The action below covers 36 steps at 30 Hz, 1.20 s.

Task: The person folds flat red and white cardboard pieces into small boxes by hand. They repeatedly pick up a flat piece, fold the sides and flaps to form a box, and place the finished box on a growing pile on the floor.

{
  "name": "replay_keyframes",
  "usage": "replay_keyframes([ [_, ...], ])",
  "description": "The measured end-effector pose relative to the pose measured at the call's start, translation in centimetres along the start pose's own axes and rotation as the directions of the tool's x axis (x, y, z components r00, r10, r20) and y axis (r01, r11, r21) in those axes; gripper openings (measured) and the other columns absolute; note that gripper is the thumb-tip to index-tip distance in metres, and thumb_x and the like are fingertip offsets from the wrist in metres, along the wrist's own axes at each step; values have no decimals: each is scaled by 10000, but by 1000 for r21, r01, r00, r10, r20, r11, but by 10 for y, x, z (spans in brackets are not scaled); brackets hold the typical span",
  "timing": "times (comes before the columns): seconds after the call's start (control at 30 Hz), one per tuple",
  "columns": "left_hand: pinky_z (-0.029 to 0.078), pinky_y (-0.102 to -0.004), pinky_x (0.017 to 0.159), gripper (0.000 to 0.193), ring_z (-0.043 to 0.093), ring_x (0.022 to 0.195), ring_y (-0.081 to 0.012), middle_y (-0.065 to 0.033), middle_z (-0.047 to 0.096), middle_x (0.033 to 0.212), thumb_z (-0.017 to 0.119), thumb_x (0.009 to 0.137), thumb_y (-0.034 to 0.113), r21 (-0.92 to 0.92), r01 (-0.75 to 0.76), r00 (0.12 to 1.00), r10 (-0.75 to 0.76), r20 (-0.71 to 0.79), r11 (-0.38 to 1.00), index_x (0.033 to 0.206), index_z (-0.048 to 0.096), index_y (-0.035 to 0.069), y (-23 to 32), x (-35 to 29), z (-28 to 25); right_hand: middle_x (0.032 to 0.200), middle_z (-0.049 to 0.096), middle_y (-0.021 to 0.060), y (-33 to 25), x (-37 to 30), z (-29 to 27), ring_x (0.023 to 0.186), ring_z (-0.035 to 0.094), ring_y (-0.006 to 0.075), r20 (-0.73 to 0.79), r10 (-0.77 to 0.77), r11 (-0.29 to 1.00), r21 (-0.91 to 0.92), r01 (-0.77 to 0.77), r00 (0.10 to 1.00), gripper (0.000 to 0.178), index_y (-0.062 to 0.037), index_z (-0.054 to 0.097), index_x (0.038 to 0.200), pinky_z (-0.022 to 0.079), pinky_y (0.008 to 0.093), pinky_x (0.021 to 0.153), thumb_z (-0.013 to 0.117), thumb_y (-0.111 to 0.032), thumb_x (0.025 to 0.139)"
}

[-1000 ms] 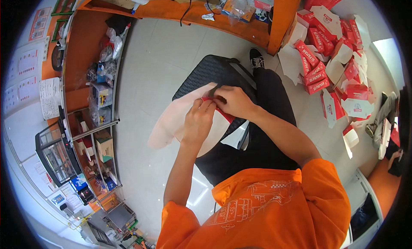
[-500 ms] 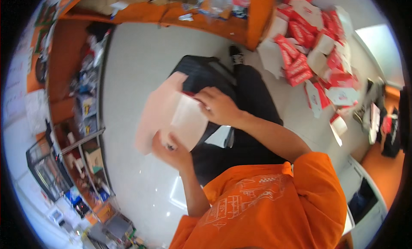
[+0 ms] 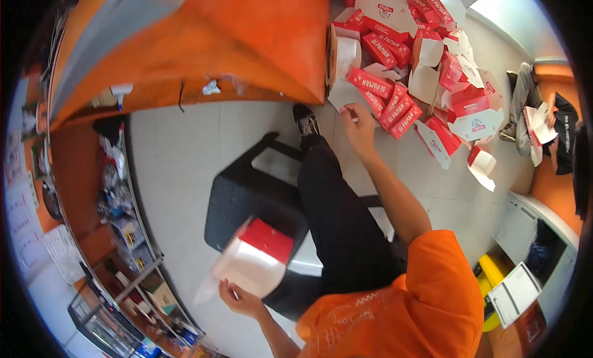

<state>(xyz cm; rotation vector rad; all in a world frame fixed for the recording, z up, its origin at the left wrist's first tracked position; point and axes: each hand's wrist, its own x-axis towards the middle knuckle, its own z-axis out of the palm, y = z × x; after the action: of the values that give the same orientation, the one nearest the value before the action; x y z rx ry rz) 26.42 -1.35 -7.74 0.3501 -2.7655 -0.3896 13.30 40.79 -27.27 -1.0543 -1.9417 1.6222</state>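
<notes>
A partly folded paper food box (image 3: pixel 259 268), cream inside with a red panel, lies tilted over the near side of a black plastic stool (image 3: pixel 247 203). My left hand (image 3: pixel 242 301) pinches the box's near edge, fingers curled. The box's left flap is blurred. My right hand (image 3: pixel 360 133) reaches forward, held over the floor beside a large heap of red and white paper boxes (image 3: pixel 395 108). Its fingers are loosely bent and apart, with nothing seen between them. My leg in black trousers (image 3: pixel 324 197) stretches out between the stool and my right arm.
An orange cabinet (image 3: pixel 247 49) stands in front of me, and a shelf unit with plastic bags (image 3: pixel 114 179) lines the left. Another person (image 3: pixel 559 133) sits at the far right holding a box. A yellow object (image 3: pixel 492 274) and a white cupboard (image 3: pixel 517 219) are at the lower right.
My right hand has left the box and moved forward to the heap. The box, with my left hand, has come lower and its red panel now shows. The view has shifted.
</notes>
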Motion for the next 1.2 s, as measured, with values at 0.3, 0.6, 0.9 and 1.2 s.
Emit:
replay_keyframes([
  [0.3, 471, -416, 957, 387, 555, 1165, -316, -217, 542, 1297, 583, 965, 207, -77, 238, 971, -239, 0, 968, 1261, 534, -38, -44, -14, -4, 1250, 571, 214, 159, 157, 102, 1247, 487, 365, 167, 24, 899, -434, 52, 986, 344, -94, 664, 1147, 406, 448, 1029, 618, -267, 853],
  [0.6, 459, -403, 933, 366, 581, 1068, -312, -234, 592, 1162, 469, 1020, 211, -145, 263, 962, -247, 121, 954, 1181, 544, -108, 13, 8, 4, 1163, 615, 172, 59, 119, 23, 898, 648, 277, -349, -215, 962, -236, 137, 912, 369, -35, 602, 1166, 541, 322, 804, 625, 36, 805],
  [0.9, 420, -346, 984, 342, 477, 1161, -239, -131, 475, 1244, 482, 1005, 171, -473, 358, 884, -455, -105, 805, 1280, 439, -28, 43, -15, 20, 1057, 594, 102, -122, -25, -118, 887, 624, 178, -162, 79, 758, 650, 47, 984, 314, -26, 560, 1139, 543, 290, 704, 618, 24, 834],
  [1.2, 315, -475, 1095, 1118, 301, 1397, -345, -207, 208, 1545, 797, 757, 212, -922, 90, 973, 167, 163, 377, 1528, 11, 21, 146, -66, -11, 1154, 569, 123, -265, -206, -143, 971, 623, 177, 796, -184, 938, 318, -138, 577, 384, 11, 499, 1247, 529, 300, 817, 636, -44, 892],
])
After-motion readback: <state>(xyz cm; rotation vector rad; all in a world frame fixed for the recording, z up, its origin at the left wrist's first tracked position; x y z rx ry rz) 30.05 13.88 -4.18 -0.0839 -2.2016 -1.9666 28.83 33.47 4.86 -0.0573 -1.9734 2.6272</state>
